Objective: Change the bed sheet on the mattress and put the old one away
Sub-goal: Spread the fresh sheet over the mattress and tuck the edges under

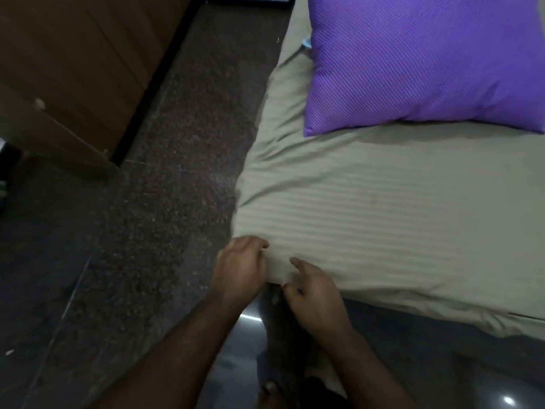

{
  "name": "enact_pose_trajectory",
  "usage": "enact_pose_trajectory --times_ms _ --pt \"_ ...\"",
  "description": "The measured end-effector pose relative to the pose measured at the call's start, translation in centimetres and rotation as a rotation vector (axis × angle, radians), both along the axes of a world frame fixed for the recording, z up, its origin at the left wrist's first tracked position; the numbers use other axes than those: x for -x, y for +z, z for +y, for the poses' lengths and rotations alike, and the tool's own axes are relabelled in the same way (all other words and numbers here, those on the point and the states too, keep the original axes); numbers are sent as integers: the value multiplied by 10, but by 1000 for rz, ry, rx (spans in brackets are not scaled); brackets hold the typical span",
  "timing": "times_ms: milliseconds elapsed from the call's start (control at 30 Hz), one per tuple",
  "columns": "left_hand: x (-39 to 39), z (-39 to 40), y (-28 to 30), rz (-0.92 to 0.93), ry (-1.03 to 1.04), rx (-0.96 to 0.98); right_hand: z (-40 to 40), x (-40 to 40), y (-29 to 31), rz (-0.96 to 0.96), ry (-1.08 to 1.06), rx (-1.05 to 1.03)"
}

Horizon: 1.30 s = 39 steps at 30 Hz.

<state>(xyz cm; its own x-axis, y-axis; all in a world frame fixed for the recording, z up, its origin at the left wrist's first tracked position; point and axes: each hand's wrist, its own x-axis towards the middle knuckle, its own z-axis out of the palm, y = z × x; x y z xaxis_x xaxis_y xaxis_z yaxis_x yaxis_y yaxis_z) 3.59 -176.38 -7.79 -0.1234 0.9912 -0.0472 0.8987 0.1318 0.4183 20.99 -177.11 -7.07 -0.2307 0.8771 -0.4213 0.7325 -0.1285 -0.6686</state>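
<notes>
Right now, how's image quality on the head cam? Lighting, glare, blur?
Head view: dim overall, the purple pillow brightest; glare spots on the glossy dark floor; soft motion blur on the left hand and right hand at the striped sheet corner; wide-angle bending of the wooden cabinet edges.

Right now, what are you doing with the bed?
A person is working at the near corner of a mattress covered by a beige striped sheet. The left hand grips the sheet at the corner, while the right hand rests beside it with curled fingers on the fabric edge. A purple pillow lies on the sheet further up the bed. The mattress sits low on a dark floor.
</notes>
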Motion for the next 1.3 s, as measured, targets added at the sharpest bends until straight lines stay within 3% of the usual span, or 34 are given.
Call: enact_pose_trajectory --times_ms 233,400,533,633,767,967,1100,1200,1300 --pt "64 122 -30 -339 393 277 61 78 -18 96 -293 19" --pt "97 181 -63 -456 448 469 115 135 -36 37 -337 -5" --pt "107 197 -71 -589 416 627 137 163 -34 -134 -326 84" --pt "115 203 -83 -548 290 746 147 175 -31 -261 -320 161" --pt "150 195 -83 -170 -138 763 151 200 -31 -337 -439 239" --pt "223 207 -82 -219 -407 840 127 268 -36 -468 -730 199" --pt "265 224 -90 -221 -385 936 108 316 -55 -161 -1222 217" --pt "253 237 -81 -280 -356 1029 98 355 -72 433 -1752 373" --pt "230 249 -73 -381 -249 1163 99 380 -75 996 -2151 327"
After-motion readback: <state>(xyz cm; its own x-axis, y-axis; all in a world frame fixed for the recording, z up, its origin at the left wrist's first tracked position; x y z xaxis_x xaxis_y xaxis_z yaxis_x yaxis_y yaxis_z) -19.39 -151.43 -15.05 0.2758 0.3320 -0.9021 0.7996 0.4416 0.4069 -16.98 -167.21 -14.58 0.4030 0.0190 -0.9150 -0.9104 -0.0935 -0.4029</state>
